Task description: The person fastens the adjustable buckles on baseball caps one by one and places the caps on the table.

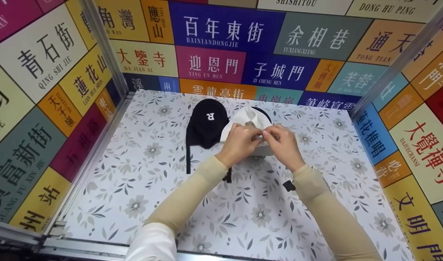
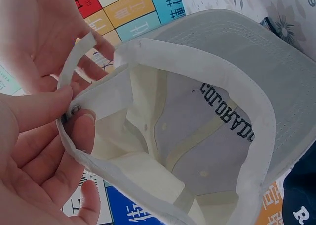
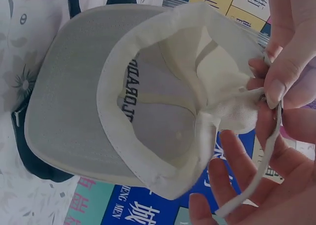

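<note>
A white baseball cap (image 1: 239, 117) is held up over the patterned surface, its grey-white brim (image 2: 232, 42) pointing away from the hands in the left wrist view. Its inside shows dark lettering seen from the back. My left hand (image 1: 239, 143) pinches the cap's back strap at a small metal buckle (image 2: 75, 109) between thumb and fingers. Close against it, my right hand (image 1: 284, 145) pinches the strap beside the buckle. The strap's loose end (image 3: 247, 190) runs across the right fingers. A black cap (image 1: 206, 125) with a white R lies just left of the white one.
Another dark cap (image 3: 39, 151) shows partly behind the white cap. Dark straps (image 1: 188, 159) trail from the caps toward me. Sign-printed walls (image 1: 228, 30) stand behind and at both sides of the floral-patterned surface (image 1: 148, 174), with metal posts at the corners.
</note>
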`<action>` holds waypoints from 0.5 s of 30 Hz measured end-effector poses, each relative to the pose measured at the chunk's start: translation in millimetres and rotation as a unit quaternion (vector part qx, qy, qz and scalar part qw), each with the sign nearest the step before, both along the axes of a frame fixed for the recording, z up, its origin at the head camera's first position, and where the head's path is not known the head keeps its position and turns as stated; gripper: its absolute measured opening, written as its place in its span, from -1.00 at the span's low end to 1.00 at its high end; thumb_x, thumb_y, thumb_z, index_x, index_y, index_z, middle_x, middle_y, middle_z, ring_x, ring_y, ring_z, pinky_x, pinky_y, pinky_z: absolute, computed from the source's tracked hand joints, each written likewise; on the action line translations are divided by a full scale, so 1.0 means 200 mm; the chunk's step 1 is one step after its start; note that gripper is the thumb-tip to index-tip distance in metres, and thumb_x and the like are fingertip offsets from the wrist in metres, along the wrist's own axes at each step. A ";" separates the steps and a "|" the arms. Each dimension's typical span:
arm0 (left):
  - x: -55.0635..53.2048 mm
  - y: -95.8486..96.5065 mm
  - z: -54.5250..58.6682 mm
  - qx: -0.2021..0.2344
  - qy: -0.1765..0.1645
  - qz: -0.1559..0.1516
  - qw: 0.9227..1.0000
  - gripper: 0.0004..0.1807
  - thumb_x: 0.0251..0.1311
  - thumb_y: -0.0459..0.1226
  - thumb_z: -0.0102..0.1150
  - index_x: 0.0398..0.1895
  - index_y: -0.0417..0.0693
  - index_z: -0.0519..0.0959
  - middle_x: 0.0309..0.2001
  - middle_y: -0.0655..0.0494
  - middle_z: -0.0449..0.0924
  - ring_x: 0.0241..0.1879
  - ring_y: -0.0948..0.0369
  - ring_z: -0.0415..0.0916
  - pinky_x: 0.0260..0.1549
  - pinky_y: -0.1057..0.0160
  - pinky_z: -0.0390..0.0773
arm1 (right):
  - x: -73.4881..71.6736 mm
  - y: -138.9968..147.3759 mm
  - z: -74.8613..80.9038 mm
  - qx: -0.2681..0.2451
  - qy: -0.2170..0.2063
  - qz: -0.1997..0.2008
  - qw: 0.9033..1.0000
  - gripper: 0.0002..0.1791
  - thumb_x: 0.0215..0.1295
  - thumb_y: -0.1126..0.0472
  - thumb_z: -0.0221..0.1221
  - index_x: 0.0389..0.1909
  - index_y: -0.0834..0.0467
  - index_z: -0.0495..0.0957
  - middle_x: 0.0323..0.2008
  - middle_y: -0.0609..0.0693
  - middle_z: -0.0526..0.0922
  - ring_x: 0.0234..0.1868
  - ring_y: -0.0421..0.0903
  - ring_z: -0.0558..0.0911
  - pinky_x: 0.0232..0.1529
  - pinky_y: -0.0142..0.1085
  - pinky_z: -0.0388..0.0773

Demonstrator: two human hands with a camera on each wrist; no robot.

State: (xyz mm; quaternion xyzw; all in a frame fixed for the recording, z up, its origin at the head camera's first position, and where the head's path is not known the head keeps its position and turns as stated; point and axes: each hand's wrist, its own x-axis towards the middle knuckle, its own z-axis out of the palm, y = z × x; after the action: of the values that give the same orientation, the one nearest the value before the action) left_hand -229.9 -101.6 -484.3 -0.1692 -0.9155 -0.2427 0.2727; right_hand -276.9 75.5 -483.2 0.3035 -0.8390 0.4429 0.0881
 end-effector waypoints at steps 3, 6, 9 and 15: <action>0.00 0.00 0.01 0.001 -0.001 0.003 1.000 -0.80 0.18 -0.10 0.43 -0.15 0.14 0.78 -0.30 0.30 0.74 -0.33 0.35 0.61 -0.21 0.17 0.37 | 0.00 -0.01 0.00 -0.007 0.003 0.001 1.000 -0.80 0.45 0.13 0.19 -0.31 0.12 0.71 -0.20 -0.07 0.68 -0.14 -0.06 0.55 -0.09 -0.13 0.42; -0.01 0.00 0.01 0.001 0.000 0.003 1.000 -0.78 0.18 -0.08 0.42 -0.13 0.14 0.78 -0.28 0.30 0.75 -0.32 0.35 0.62 -0.21 0.16 0.37 | 0.00 -0.02 0.00 -0.011 0.007 -0.001 1.000 -0.80 0.45 0.17 0.19 -0.37 0.12 0.69 -0.17 -0.06 0.69 -0.10 -0.06 0.56 -0.05 -0.14 0.43; -0.01 0.00 0.01 0.001 0.003 0.000 1.000 -0.78 0.18 -0.09 0.43 -0.12 0.14 0.78 -0.27 0.30 0.75 -0.32 0.35 0.61 -0.21 0.15 0.36 | 0.00 -0.02 0.00 -0.014 0.003 0.000 1.000 -0.78 0.45 0.18 0.19 -0.43 0.11 0.66 -0.16 -0.06 0.68 -0.10 -0.06 0.57 -0.04 -0.13 0.43; 0.00 -0.01 -0.01 0.009 0.007 -0.009 1.000 -0.79 0.17 -0.09 0.44 -0.14 0.14 0.78 -0.29 0.30 0.74 -0.37 0.37 0.58 -0.23 0.15 0.33 | 0.01 -0.01 -0.01 -0.024 -0.013 0.009 1.000 -0.71 0.46 0.14 0.18 -0.49 0.11 0.64 -0.13 -0.06 0.67 -0.07 -0.05 0.59 -0.04 -0.12 0.46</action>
State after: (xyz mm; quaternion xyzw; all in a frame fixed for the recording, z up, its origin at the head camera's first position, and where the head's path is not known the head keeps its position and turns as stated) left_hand -229.9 -103.6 -486.6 -0.1770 -0.9099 -0.2520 0.2780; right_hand -275.1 73.2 -486.1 0.3033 -0.8265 0.4673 0.0808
